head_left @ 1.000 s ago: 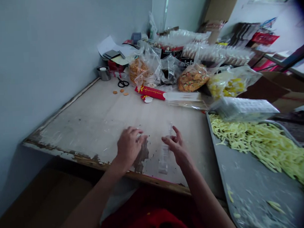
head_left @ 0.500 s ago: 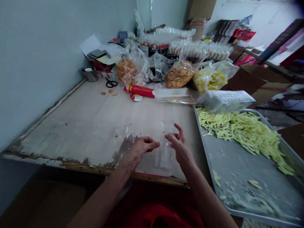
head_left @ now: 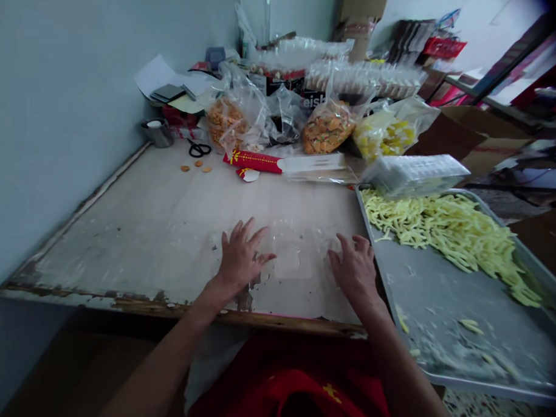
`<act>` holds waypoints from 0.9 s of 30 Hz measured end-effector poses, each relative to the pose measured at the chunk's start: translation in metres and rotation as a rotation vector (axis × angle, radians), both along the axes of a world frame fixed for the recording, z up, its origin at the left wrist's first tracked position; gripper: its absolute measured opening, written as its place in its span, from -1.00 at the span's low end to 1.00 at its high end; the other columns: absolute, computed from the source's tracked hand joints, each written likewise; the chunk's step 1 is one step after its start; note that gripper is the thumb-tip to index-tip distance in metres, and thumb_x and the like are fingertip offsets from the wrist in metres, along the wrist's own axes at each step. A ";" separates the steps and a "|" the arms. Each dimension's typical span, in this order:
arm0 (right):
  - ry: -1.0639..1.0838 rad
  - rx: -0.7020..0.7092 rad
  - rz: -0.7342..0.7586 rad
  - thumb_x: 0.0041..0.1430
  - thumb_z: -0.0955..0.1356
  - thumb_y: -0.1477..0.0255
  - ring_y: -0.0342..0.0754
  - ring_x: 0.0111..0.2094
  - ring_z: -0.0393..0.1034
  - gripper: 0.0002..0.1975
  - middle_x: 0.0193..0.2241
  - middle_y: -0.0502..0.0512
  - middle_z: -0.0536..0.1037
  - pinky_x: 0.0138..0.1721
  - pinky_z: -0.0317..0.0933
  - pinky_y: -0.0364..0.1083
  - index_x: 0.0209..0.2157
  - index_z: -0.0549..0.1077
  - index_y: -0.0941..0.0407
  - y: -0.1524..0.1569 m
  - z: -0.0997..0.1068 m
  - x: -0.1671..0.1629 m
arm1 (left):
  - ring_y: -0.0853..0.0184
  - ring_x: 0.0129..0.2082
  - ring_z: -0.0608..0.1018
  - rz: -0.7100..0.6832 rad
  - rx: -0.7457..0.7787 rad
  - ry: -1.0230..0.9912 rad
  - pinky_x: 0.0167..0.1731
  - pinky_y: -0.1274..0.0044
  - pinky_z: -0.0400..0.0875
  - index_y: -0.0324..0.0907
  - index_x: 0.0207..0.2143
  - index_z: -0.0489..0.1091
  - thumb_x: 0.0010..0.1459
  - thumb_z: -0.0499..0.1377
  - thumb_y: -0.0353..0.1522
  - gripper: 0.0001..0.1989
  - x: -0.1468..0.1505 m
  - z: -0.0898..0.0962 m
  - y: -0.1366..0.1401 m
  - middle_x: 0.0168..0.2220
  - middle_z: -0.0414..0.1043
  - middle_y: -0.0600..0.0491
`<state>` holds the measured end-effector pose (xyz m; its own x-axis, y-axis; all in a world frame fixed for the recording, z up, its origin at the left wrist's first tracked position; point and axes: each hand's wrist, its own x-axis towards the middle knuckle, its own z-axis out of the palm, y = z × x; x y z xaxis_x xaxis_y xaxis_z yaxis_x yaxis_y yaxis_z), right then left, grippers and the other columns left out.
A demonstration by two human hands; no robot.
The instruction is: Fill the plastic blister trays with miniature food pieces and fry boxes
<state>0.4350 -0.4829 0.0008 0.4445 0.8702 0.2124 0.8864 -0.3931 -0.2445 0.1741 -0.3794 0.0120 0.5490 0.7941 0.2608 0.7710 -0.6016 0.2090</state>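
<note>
A clear, see-through plastic piece (head_left: 294, 256) lies on the worn pale table (head_left: 168, 206) between my hands; its outline is faint. On its left, my left hand (head_left: 241, 253) is spread with the fingers apart and nothing in it. To its right, my right hand (head_left: 353, 262) hovers low over the table with its fingers curved and apart, close to the tray's left edge. Whether either hand touches the clear plastic I cannot tell. Farther left, more shiny transparent plastic (head_left: 155, 237) seems to lie flat on the tabletop.
A metal tray (head_left: 427, 306) with pale yellow strips (head_left: 452, 233) stands at the right. A stack of clear plastic packaging (head_left: 418, 174) rests over its far edge. Behind are red printed card (head_left: 258, 161), black scissors (head_left: 199, 148), a metal cup (head_left: 158, 134) and bagged orange pieces (head_left: 329, 132).
My hands have moved apart, the left to the left and the right to the right. My left fingers have opened from a pinch. The clear plastic now lies flatter and wider between them.
</note>
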 end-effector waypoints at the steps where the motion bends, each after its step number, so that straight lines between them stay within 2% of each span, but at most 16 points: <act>1: -0.037 -0.025 0.024 0.31 0.32 0.35 0.28 0.00 0.29 -0.59 0.03 0.39 0.34 -0.12 0.26 0.12 0.16 0.44 0.11 -0.004 0.000 0.002 | -0.21 0.37 0.11 -0.054 -0.032 0.033 0.22 -0.16 0.01 0.01 0.24 0.35 0.21 0.20 0.01 -0.39 -0.001 -0.006 0.002 0.40 0.08 -0.16; 4: -0.068 -0.098 0.076 0.28 0.29 0.48 0.17 -0.13 0.36 -0.61 -0.11 0.28 0.42 -0.29 0.25 0.01 0.12 0.48 0.05 -0.009 -0.002 0.007 | -0.21 0.42 -0.03 -0.174 -0.119 0.102 0.23 -0.22 -0.12 0.09 0.31 0.25 0.27 0.10 0.03 -0.39 -0.009 -0.019 0.007 0.45 -0.03 -0.11; 8: -0.032 -0.120 0.082 0.28 0.27 0.48 0.11 -0.19 0.41 -0.58 -0.06 0.26 0.40 -0.39 0.21 -0.03 0.15 0.46 0.10 -0.003 -0.006 0.008 | -0.14 0.45 -0.06 -0.241 -0.169 0.098 0.30 -0.13 -0.12 0.00 0.33 0.24 0.25 0.12 0.04 -0.33 -0.033 -0.013 0.000 0.45 -0.05 -0.17; 14: 0.095 -0.104 0.265 0.21 0.29 0.53 -0.01 -0.30 0.41 -0.53 -0.05 0.19 0.39 -0.27 0.29 -0.02 0.16 0.45 0.13 -0.004 -0.010 -0.014 | -0.11 0.43 0.01 -0.228 -0.170 0.087 0.28 -0.13 -0.07 -0.01 0.26 0.31 0.25 0.20 -0.16 -0.46 -0.049 -0.001 -0.013 0.42 0.02 -0.18; 17: 0.134 -0.065 0.286 0.17 0.28 0.56 -0.06 -0.34 0.40 -0.52 -0.06 0.18 0.39 -0.23 0.30 -0.03 0.13 0.47 0.12 -0.010 -0.010 -0.023 | -0.07 0.40 0.13 -0.221 -0.124 0.040 0.27 -0.08 0.05 -0.03 0.25 0.33 0.29 0.16 -0.08 -0.47 -0.062 0.005 0.002 0.39 0.12 -0.18; 20: 0.152 -0.048 0.271 0.16 0.28 0.54 -0.05 -0.34 0.40 -0.52 -0.07 0.19 0.40 -0.24 0.30 -0.03 0.12 0.47 0.13 -0.013 -0.010 -0.024 | 0.06 0.27 0.38 -0.037 -0.022 -0.092 0.23 0.14 0.27 -0.15 0.27 0.28 0.34 0.06 -0.04 -0.42 -0.102 0.010 0.026 0.25 0.35 -0.21; 22: 0.164 -0.040 0.256 0.17 0.28 0.52 -0.03 -0.34 0.40 -0.54 -0.09 0.19 0.41 -0.25 0.30 -0.02 0.12 0.47 0.14 -0.012 -0.011 -0.022 | 0.04 0.18 0.47 0.086 0.035 -0.103 0.17 0.18 0.36 -0.24 0.24 0.30 0.33 0.06 -0.02 -0.39 -0.139 0.008 0.034 0.15 0.44 -0.25; 24: 0.169 -0.036 0.247 0.19 0.27 0.51 -0.03 -0.34 0.41 -0.55 -0.10 0.18 0.42 -0.25 0.30 -0.02 0.11 0.48 0.14 -0.011 -0.013 -0.020 | 0.05 0.17 0.48 0.050 0.012 -0.059 0.15 0.20 0.39 -0.25 0.21 0.32 0.33 0.05 0.00 -0.39 -0.175 -0.002 0.027 0.15 0.45 -0.24; 27: 0.176 -0.043 0.264 0.18 0.27 0.52 -0.03 -0.34 0.41 -0.54 -0.07 0.17 0.44 -0.24 0.30 -0.02 0.12 0.47 0.10 -0.007 -0.016 -0.021 | 0.06 0.27 0.38 -0.037 -0.008 0.011 0.20 0.20 0.36 -0.18 0.18 0.36 0.34 0.05 -0.03 -0.46 -0.214 -0.019 -0.002 0.24 0.35 -0.19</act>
